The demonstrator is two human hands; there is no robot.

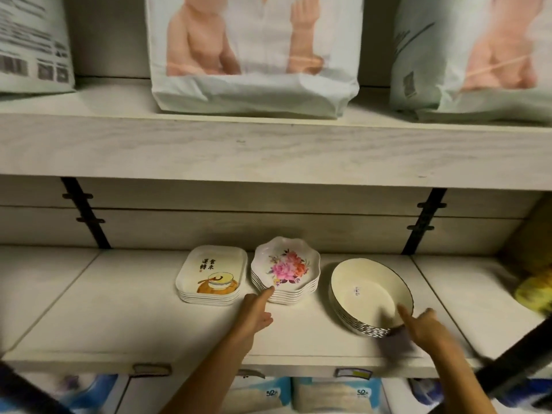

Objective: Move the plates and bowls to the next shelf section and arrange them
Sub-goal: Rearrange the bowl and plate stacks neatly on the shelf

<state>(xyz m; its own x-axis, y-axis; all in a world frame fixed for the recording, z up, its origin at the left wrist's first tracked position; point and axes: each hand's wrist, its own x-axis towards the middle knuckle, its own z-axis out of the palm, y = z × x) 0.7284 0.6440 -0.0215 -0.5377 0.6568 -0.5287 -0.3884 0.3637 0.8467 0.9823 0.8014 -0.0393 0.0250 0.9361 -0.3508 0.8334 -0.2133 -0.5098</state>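
Left hand (256, 309) touches the near rim of the floral plate stack (285, 271), forefinger out; right hand (424, 325), blurred, fingers loosely open, reaches the cream bowl stack (370, 297) on the shelf (119, 309)

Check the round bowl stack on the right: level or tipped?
Tipped. The round bowl stack leans, its right edge raised where the right hand touches its rim; near-left edge sits on the shelf.

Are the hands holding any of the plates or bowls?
No. The left hand only touches the floral plate stack's front rim; the right hand touches the bowl stack's rim.
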